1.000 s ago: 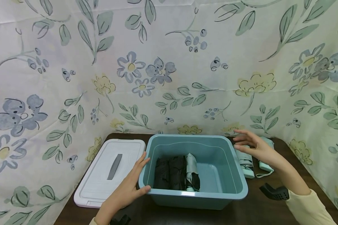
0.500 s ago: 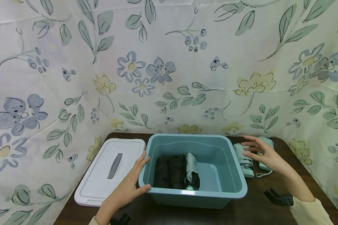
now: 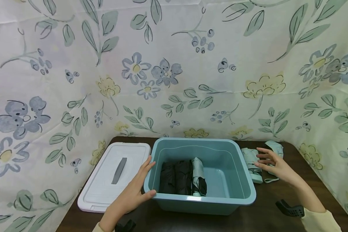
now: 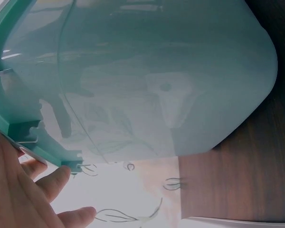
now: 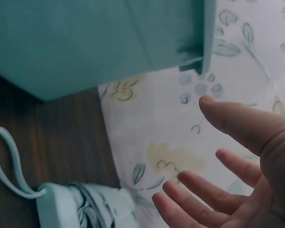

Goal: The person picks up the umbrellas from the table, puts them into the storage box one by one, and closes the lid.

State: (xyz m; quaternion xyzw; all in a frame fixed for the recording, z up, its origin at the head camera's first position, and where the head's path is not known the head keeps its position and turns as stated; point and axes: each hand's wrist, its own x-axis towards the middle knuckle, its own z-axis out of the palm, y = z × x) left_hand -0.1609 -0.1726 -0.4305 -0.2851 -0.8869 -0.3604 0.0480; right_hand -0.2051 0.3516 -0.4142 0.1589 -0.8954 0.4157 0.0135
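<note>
My left hand (image 3: 133, 190) rests on the left rim of a blue-green plastic bin (image 3: 203, 199), its fingers fairly straight, thumb near the front corner. In the left wrist view its fingers (image 4: 54, 183) lie along the rim. Inside the bin lie two black folded bundles (image 3: 175, 178), seemingly compact umbrellas, beside a mint folded umbrella (image 3: 198, 170). My right hand (image 3: 276, 166) hovers right of the bin, fingers spread and holding nothing. Beneath and beside it are one mint folded umbrella (image 3: 251, 164) and another mint umbrella (image 3: 276, 148), partly hidden by the hand. A wrist strap (image 5: 12, 161) loops from the latter.
A white lid (image 3: 104, 187) with a grey handle (image 3: 119, 170) lies left of the bin. All of it stands on a dark wooden table (image 3: 266, 206). Floral cloth (image 3: 174, 80) hangs behind and along both sides.
My right hand has moved right and slightly down, away from the bin's rim and over the mint umbrellas. My left hand stays on the bin.
</note>
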